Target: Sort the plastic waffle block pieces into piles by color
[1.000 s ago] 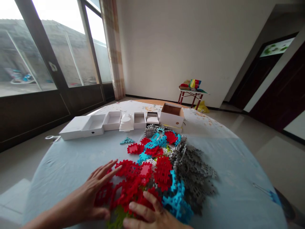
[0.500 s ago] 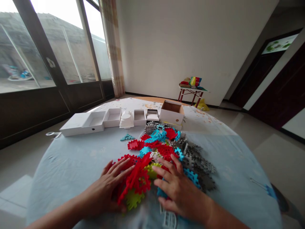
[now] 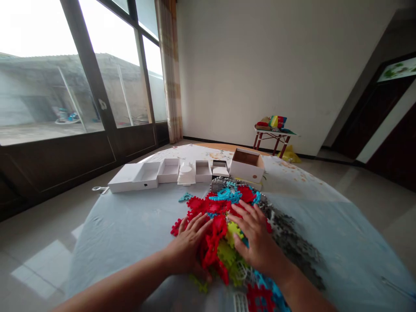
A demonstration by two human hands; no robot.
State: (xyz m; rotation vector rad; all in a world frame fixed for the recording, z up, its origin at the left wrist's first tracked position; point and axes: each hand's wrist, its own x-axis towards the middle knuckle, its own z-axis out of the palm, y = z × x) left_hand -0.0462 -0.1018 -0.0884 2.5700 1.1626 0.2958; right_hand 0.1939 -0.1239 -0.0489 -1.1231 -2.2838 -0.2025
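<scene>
A heap of plastic interlocking pieces in red, blue, lime green, white and grey lies on the table in front of me. My left hand (image 3: pixel 190 245) rests against the left side of the red pieces (image 3: pixel 212 240), fingers stretched out and thumb low near a lime green piece (image 3: pixel 200 284). Across the heap, my right hand (image 3: pixel 255 232) lies with spread fingers over red and lime green pieces (image 3: pixel 234 234). Blue pieces (image 3: pixel 227 195) sit just beyond my fingertips. Grey pieces (image 3: pixel 299 240) trail off to the right. Pieces under both palms are hidden.
Behind the heap stands a row of white boxes (image 3: pixel 133 184), with a taller open box (image 3: pixel 247 167) at its right end. A cloth (image 3: pixel 136 234) covers the round table. Farther back, a small table (image 3: pixel 276 131) holds colourful items by the wall.
My hands have moved forward over the heap, and the red pieces between them have shifted. Red, blue and white pieces now show nearer me. The view has turned slightly left.
</scene>
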